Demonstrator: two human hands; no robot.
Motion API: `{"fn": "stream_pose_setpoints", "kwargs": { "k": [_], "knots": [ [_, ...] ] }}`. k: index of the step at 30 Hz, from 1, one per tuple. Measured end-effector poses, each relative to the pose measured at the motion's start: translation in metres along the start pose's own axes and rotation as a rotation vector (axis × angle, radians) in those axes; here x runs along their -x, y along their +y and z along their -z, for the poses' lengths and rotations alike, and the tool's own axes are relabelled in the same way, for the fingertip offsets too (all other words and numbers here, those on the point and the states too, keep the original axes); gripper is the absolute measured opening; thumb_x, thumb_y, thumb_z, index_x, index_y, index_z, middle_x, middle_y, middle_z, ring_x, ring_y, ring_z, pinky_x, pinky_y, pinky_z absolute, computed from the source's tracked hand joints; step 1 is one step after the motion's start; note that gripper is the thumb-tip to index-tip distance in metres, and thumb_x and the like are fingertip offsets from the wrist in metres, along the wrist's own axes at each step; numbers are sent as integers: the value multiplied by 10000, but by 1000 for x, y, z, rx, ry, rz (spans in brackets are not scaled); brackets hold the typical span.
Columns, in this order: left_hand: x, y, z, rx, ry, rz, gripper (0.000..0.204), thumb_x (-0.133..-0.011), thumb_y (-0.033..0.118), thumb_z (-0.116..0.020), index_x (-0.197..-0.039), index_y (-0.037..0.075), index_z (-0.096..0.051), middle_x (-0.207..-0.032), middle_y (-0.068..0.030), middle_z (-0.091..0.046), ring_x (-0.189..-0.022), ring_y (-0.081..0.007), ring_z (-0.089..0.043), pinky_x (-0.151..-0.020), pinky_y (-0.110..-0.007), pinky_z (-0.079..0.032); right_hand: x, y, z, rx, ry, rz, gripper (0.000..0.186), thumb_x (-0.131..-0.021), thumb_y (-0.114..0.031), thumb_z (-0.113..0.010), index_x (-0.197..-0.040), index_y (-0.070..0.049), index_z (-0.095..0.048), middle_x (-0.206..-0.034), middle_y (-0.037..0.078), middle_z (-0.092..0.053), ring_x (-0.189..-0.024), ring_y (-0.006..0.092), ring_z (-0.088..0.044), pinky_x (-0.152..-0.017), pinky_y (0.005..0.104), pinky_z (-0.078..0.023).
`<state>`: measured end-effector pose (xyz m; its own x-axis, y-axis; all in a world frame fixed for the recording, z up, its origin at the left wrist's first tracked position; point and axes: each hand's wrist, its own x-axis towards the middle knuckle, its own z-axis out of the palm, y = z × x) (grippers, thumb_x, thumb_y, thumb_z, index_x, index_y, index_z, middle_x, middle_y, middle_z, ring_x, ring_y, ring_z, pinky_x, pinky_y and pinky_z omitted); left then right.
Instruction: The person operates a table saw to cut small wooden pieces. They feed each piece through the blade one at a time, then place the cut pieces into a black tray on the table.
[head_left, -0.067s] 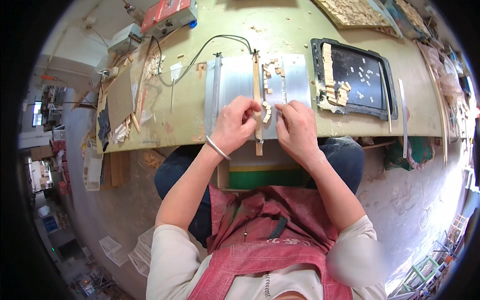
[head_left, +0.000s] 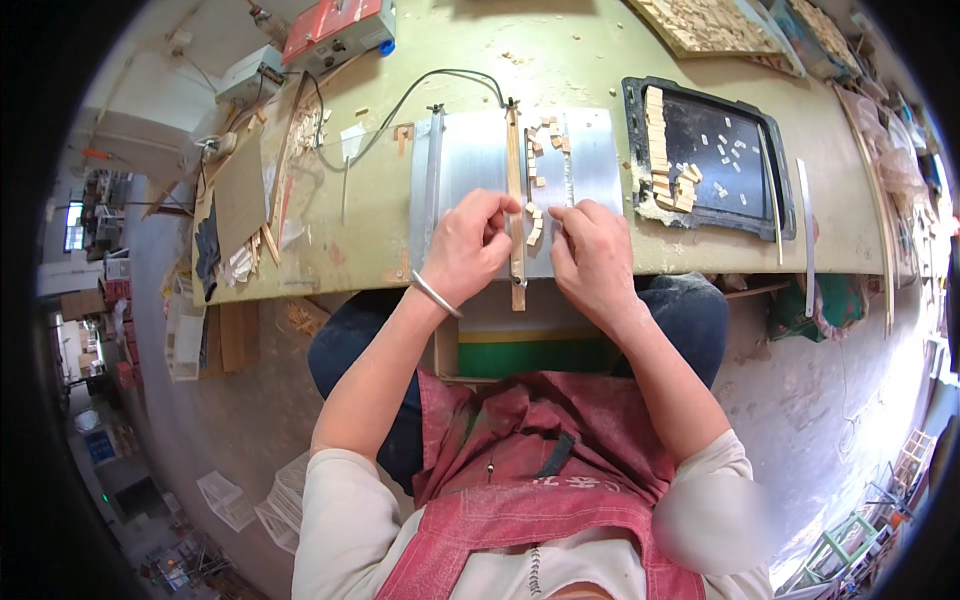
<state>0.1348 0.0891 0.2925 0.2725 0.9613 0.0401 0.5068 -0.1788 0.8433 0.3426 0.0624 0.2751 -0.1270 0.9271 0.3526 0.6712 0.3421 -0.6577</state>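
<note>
My left hand [head_left: 472, 245] is closed, its fingers curled and the index fingertip at the edge of a wooden strip [head_left: 514, 165]. That strip lies front to back across a silvery metal plate [head_left: 470, 150] on the table. Over the plate's right part, my right hand [head_left: 597, 247] is closed too, with thumb and index finger drawn together. Whatever either hand may pinch is too small or hidden. Between the hands lie small pale wooden blocks [head_left: 535, 225], and more blocks [head_left: 540, 135] sit farther back beside the strip. A metal bar [head_left: 435, 160] runs along the plate's left side.
On the right, a black tray [head_left: 772, 150] holds a row of wooden blocks and small whitish pieces. A ruler-like metal strip [head_left: 807, 230] overhangs the table's front edge. A red box [head_left: 335, 35] and a black cable [head_left: 420, 78] are at the back left.
</note>
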Motion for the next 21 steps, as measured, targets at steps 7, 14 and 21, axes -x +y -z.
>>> {"fn": "stream_pose_setpoints", "kwargs": {
  "k": [7,14,21],
  "knots": [
    [2,-4,-4,-89,-43,-146,334,-878,-93,-584,-1148,14,-748,-941,-71,-605,-801,-170,-600,-722,-299,-502,-3,-11,4,51,-76,48,395,-846,-158,-748,-1223,-45,-714,-1015,127,-658,-1016,332,-647,-896,464,-467],
    [22,6,7,77,18,-57,295,-894,-97,-584,-1127,1,-736,-971,-94,-626,-878,-196,-629,-802,-306,-508,1,-9,4,86,-178,106,434,-848,-204,-778,-1255,-85,-685,-1001,114,-635,-1027,331,-632,-892,461,-464],
    [58,31,27,-45,164,-145,247,-907,-122,-598,-1101,-18,-709,-984,-106,-650,-884,-216,-642,-840,-312,-524,32,-17,33,141,-318,99,410,-844,-203,-809,-1215,-84,-681,-1028,112,-664,-1003,342,-651,-887,463,-475]
  ]
}}
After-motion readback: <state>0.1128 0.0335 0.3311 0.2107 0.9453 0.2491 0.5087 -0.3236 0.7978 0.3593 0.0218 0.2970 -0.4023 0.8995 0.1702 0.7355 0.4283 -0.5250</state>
